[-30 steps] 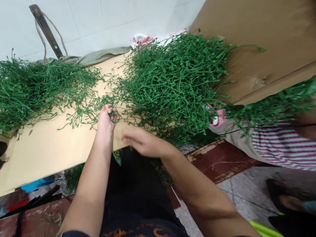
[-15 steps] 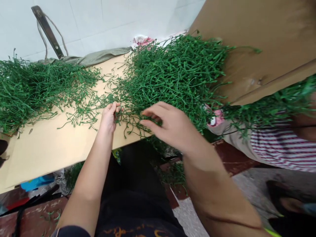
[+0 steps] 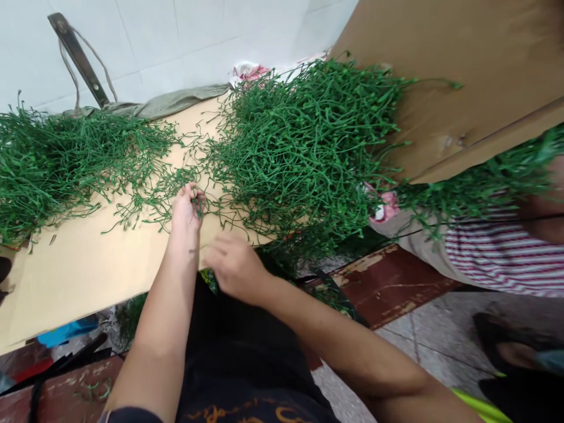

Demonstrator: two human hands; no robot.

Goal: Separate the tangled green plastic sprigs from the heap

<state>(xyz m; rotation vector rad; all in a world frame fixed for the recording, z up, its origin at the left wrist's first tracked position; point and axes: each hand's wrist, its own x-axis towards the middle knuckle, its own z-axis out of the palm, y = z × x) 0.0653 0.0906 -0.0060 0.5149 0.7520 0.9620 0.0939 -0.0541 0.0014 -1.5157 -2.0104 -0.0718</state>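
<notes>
My left hand (image 3: 188,205) is over the board with its fingers curled in around a few thin green stems, whose ends show between the fingers. Near the board's front edge, to the right of my left wrist, is my right hand (image 3: 233,264); motion smears its fingers, and what they hold, if anything, cannot be made out. A large heap of thin green stems with small knobbed tips (image 3: 304,141) lies just beyond and to the right of my hands. Loose stems (image 3: 145,188) are scattered to the left of my left hand.
A second green heap (image 3: 48,158) covers the left of the tan board (image 3: 110,258). A brown cardboard panel (image 3: 440,88) stands at the right. Beside it sits another person in a striped top (image 3: 502,252), with more green stems. A grey cloth (image 3: 176,100) lies along the wall.
My right hand has moved left and toward me, from the edge of the large heap to beside my left wrist. My left hand has shifted slightly left.
</notes>
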